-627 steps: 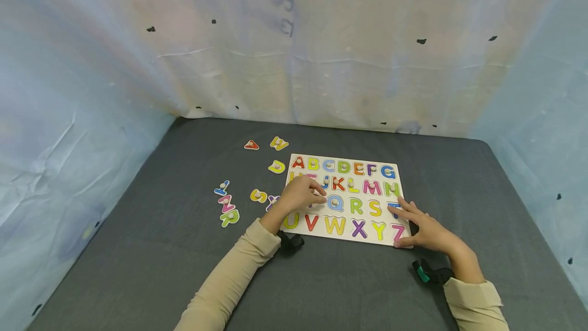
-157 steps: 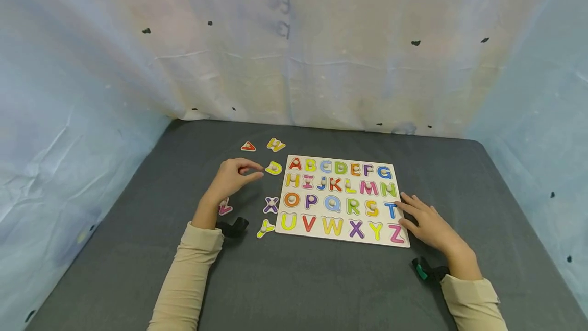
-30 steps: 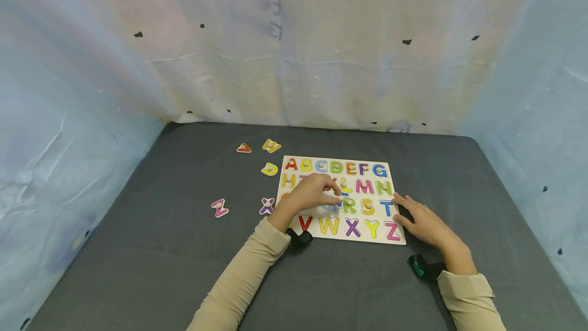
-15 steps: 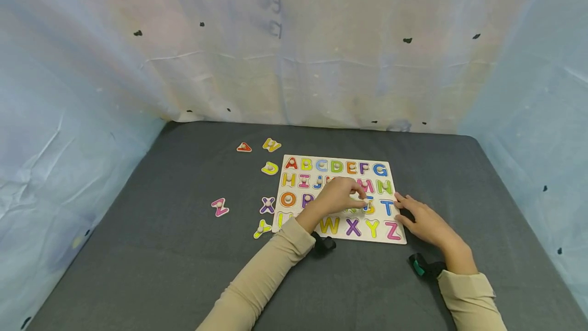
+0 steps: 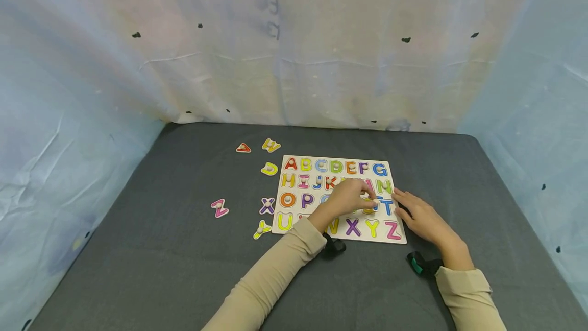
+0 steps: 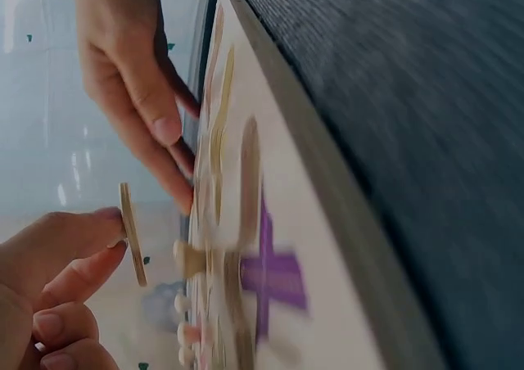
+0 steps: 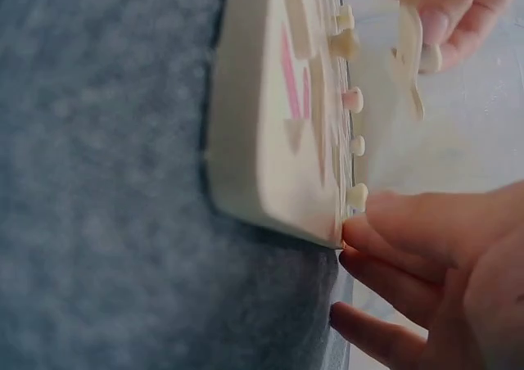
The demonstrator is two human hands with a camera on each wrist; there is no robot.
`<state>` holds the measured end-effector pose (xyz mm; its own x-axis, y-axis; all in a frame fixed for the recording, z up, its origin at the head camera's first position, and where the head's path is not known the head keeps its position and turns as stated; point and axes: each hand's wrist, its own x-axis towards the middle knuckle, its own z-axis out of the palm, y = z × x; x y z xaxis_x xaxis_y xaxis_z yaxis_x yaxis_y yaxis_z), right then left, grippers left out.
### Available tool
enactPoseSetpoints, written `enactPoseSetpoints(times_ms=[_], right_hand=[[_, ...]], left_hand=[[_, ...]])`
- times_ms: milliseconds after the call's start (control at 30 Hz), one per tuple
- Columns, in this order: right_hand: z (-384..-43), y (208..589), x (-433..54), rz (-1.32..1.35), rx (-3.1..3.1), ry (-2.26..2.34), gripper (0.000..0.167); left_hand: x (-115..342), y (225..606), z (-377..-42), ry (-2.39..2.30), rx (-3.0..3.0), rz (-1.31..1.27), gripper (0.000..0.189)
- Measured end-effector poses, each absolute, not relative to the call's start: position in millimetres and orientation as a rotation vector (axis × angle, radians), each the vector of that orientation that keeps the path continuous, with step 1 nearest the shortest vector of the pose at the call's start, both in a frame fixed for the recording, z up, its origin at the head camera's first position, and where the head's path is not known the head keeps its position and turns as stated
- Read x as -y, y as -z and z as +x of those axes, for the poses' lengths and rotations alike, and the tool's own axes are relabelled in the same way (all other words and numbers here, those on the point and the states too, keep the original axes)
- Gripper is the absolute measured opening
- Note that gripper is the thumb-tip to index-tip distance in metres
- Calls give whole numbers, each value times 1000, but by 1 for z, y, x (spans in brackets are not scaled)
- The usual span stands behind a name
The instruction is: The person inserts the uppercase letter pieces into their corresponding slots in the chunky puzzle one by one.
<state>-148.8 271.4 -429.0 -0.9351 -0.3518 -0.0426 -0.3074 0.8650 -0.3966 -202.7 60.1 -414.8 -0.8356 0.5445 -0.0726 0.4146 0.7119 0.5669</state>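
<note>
My left hand (image 5: 346,198) pinches the blue letter T puzzle piece (image 5: 376,203) by its knob, just left of the blue T space on the alphabet board (image 5: 275,220). Seen edge-on in the left wrist view, the piece (image 6: 133,235) is raised off the board between thumb and fingers. My right hand (image 5: 420,216) rests at the board's right edge with fingers spread; in the right wrist view its fingertips (image 7: 393,206) are right at the board's corner. Knobbed pieces fill the upper rows; X, Y and Z spaces in the bottom row show no knobs.
Loose pieces lie left of the board: a purple X (image 5: 267,206), a yellow Y (image 5: 262,229), a pink Z (image 5: 219,208), a yellow U (image 5: 269,168), a yellow W (image 5: 271,145) and a red V (image 5: 243,147). Grey cloth covers the table (image 5: 161,249); sheeting (image 5: 321,91) hangs behind.
My left hand has carried the blue T rightward across the board, from near the Q and R to beside the T space. My right hand has stayed at the board's right edge.
</note>
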Motion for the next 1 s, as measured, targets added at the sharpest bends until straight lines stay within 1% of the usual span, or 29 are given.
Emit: enactPoseSetpoints(times_ms=[100, 300, 467, 600, 1000], right_hand=[[-150, 429, -272, -530, -2930, 595, 45], [-152, 427, -274, -525, -2901, 596, 45], [-153, 426, -275, -520, -2901, 575, 46], [-154, 427, -275, -523, -2911, 570, 47], [-153, 428, -273, -542, -2943, 568, 47]], left_hand=[[-69, 414, -203, -785, -2693, 750, 13], [-84, 416, -202, -729, -2707, 745, 14], [-94, 422, -204, -662, -2730, 662, 14], [-98, 424, -204, -678, -2722, 605, 13], [-105, 424, -203, -684, -2718, 568, 11]])
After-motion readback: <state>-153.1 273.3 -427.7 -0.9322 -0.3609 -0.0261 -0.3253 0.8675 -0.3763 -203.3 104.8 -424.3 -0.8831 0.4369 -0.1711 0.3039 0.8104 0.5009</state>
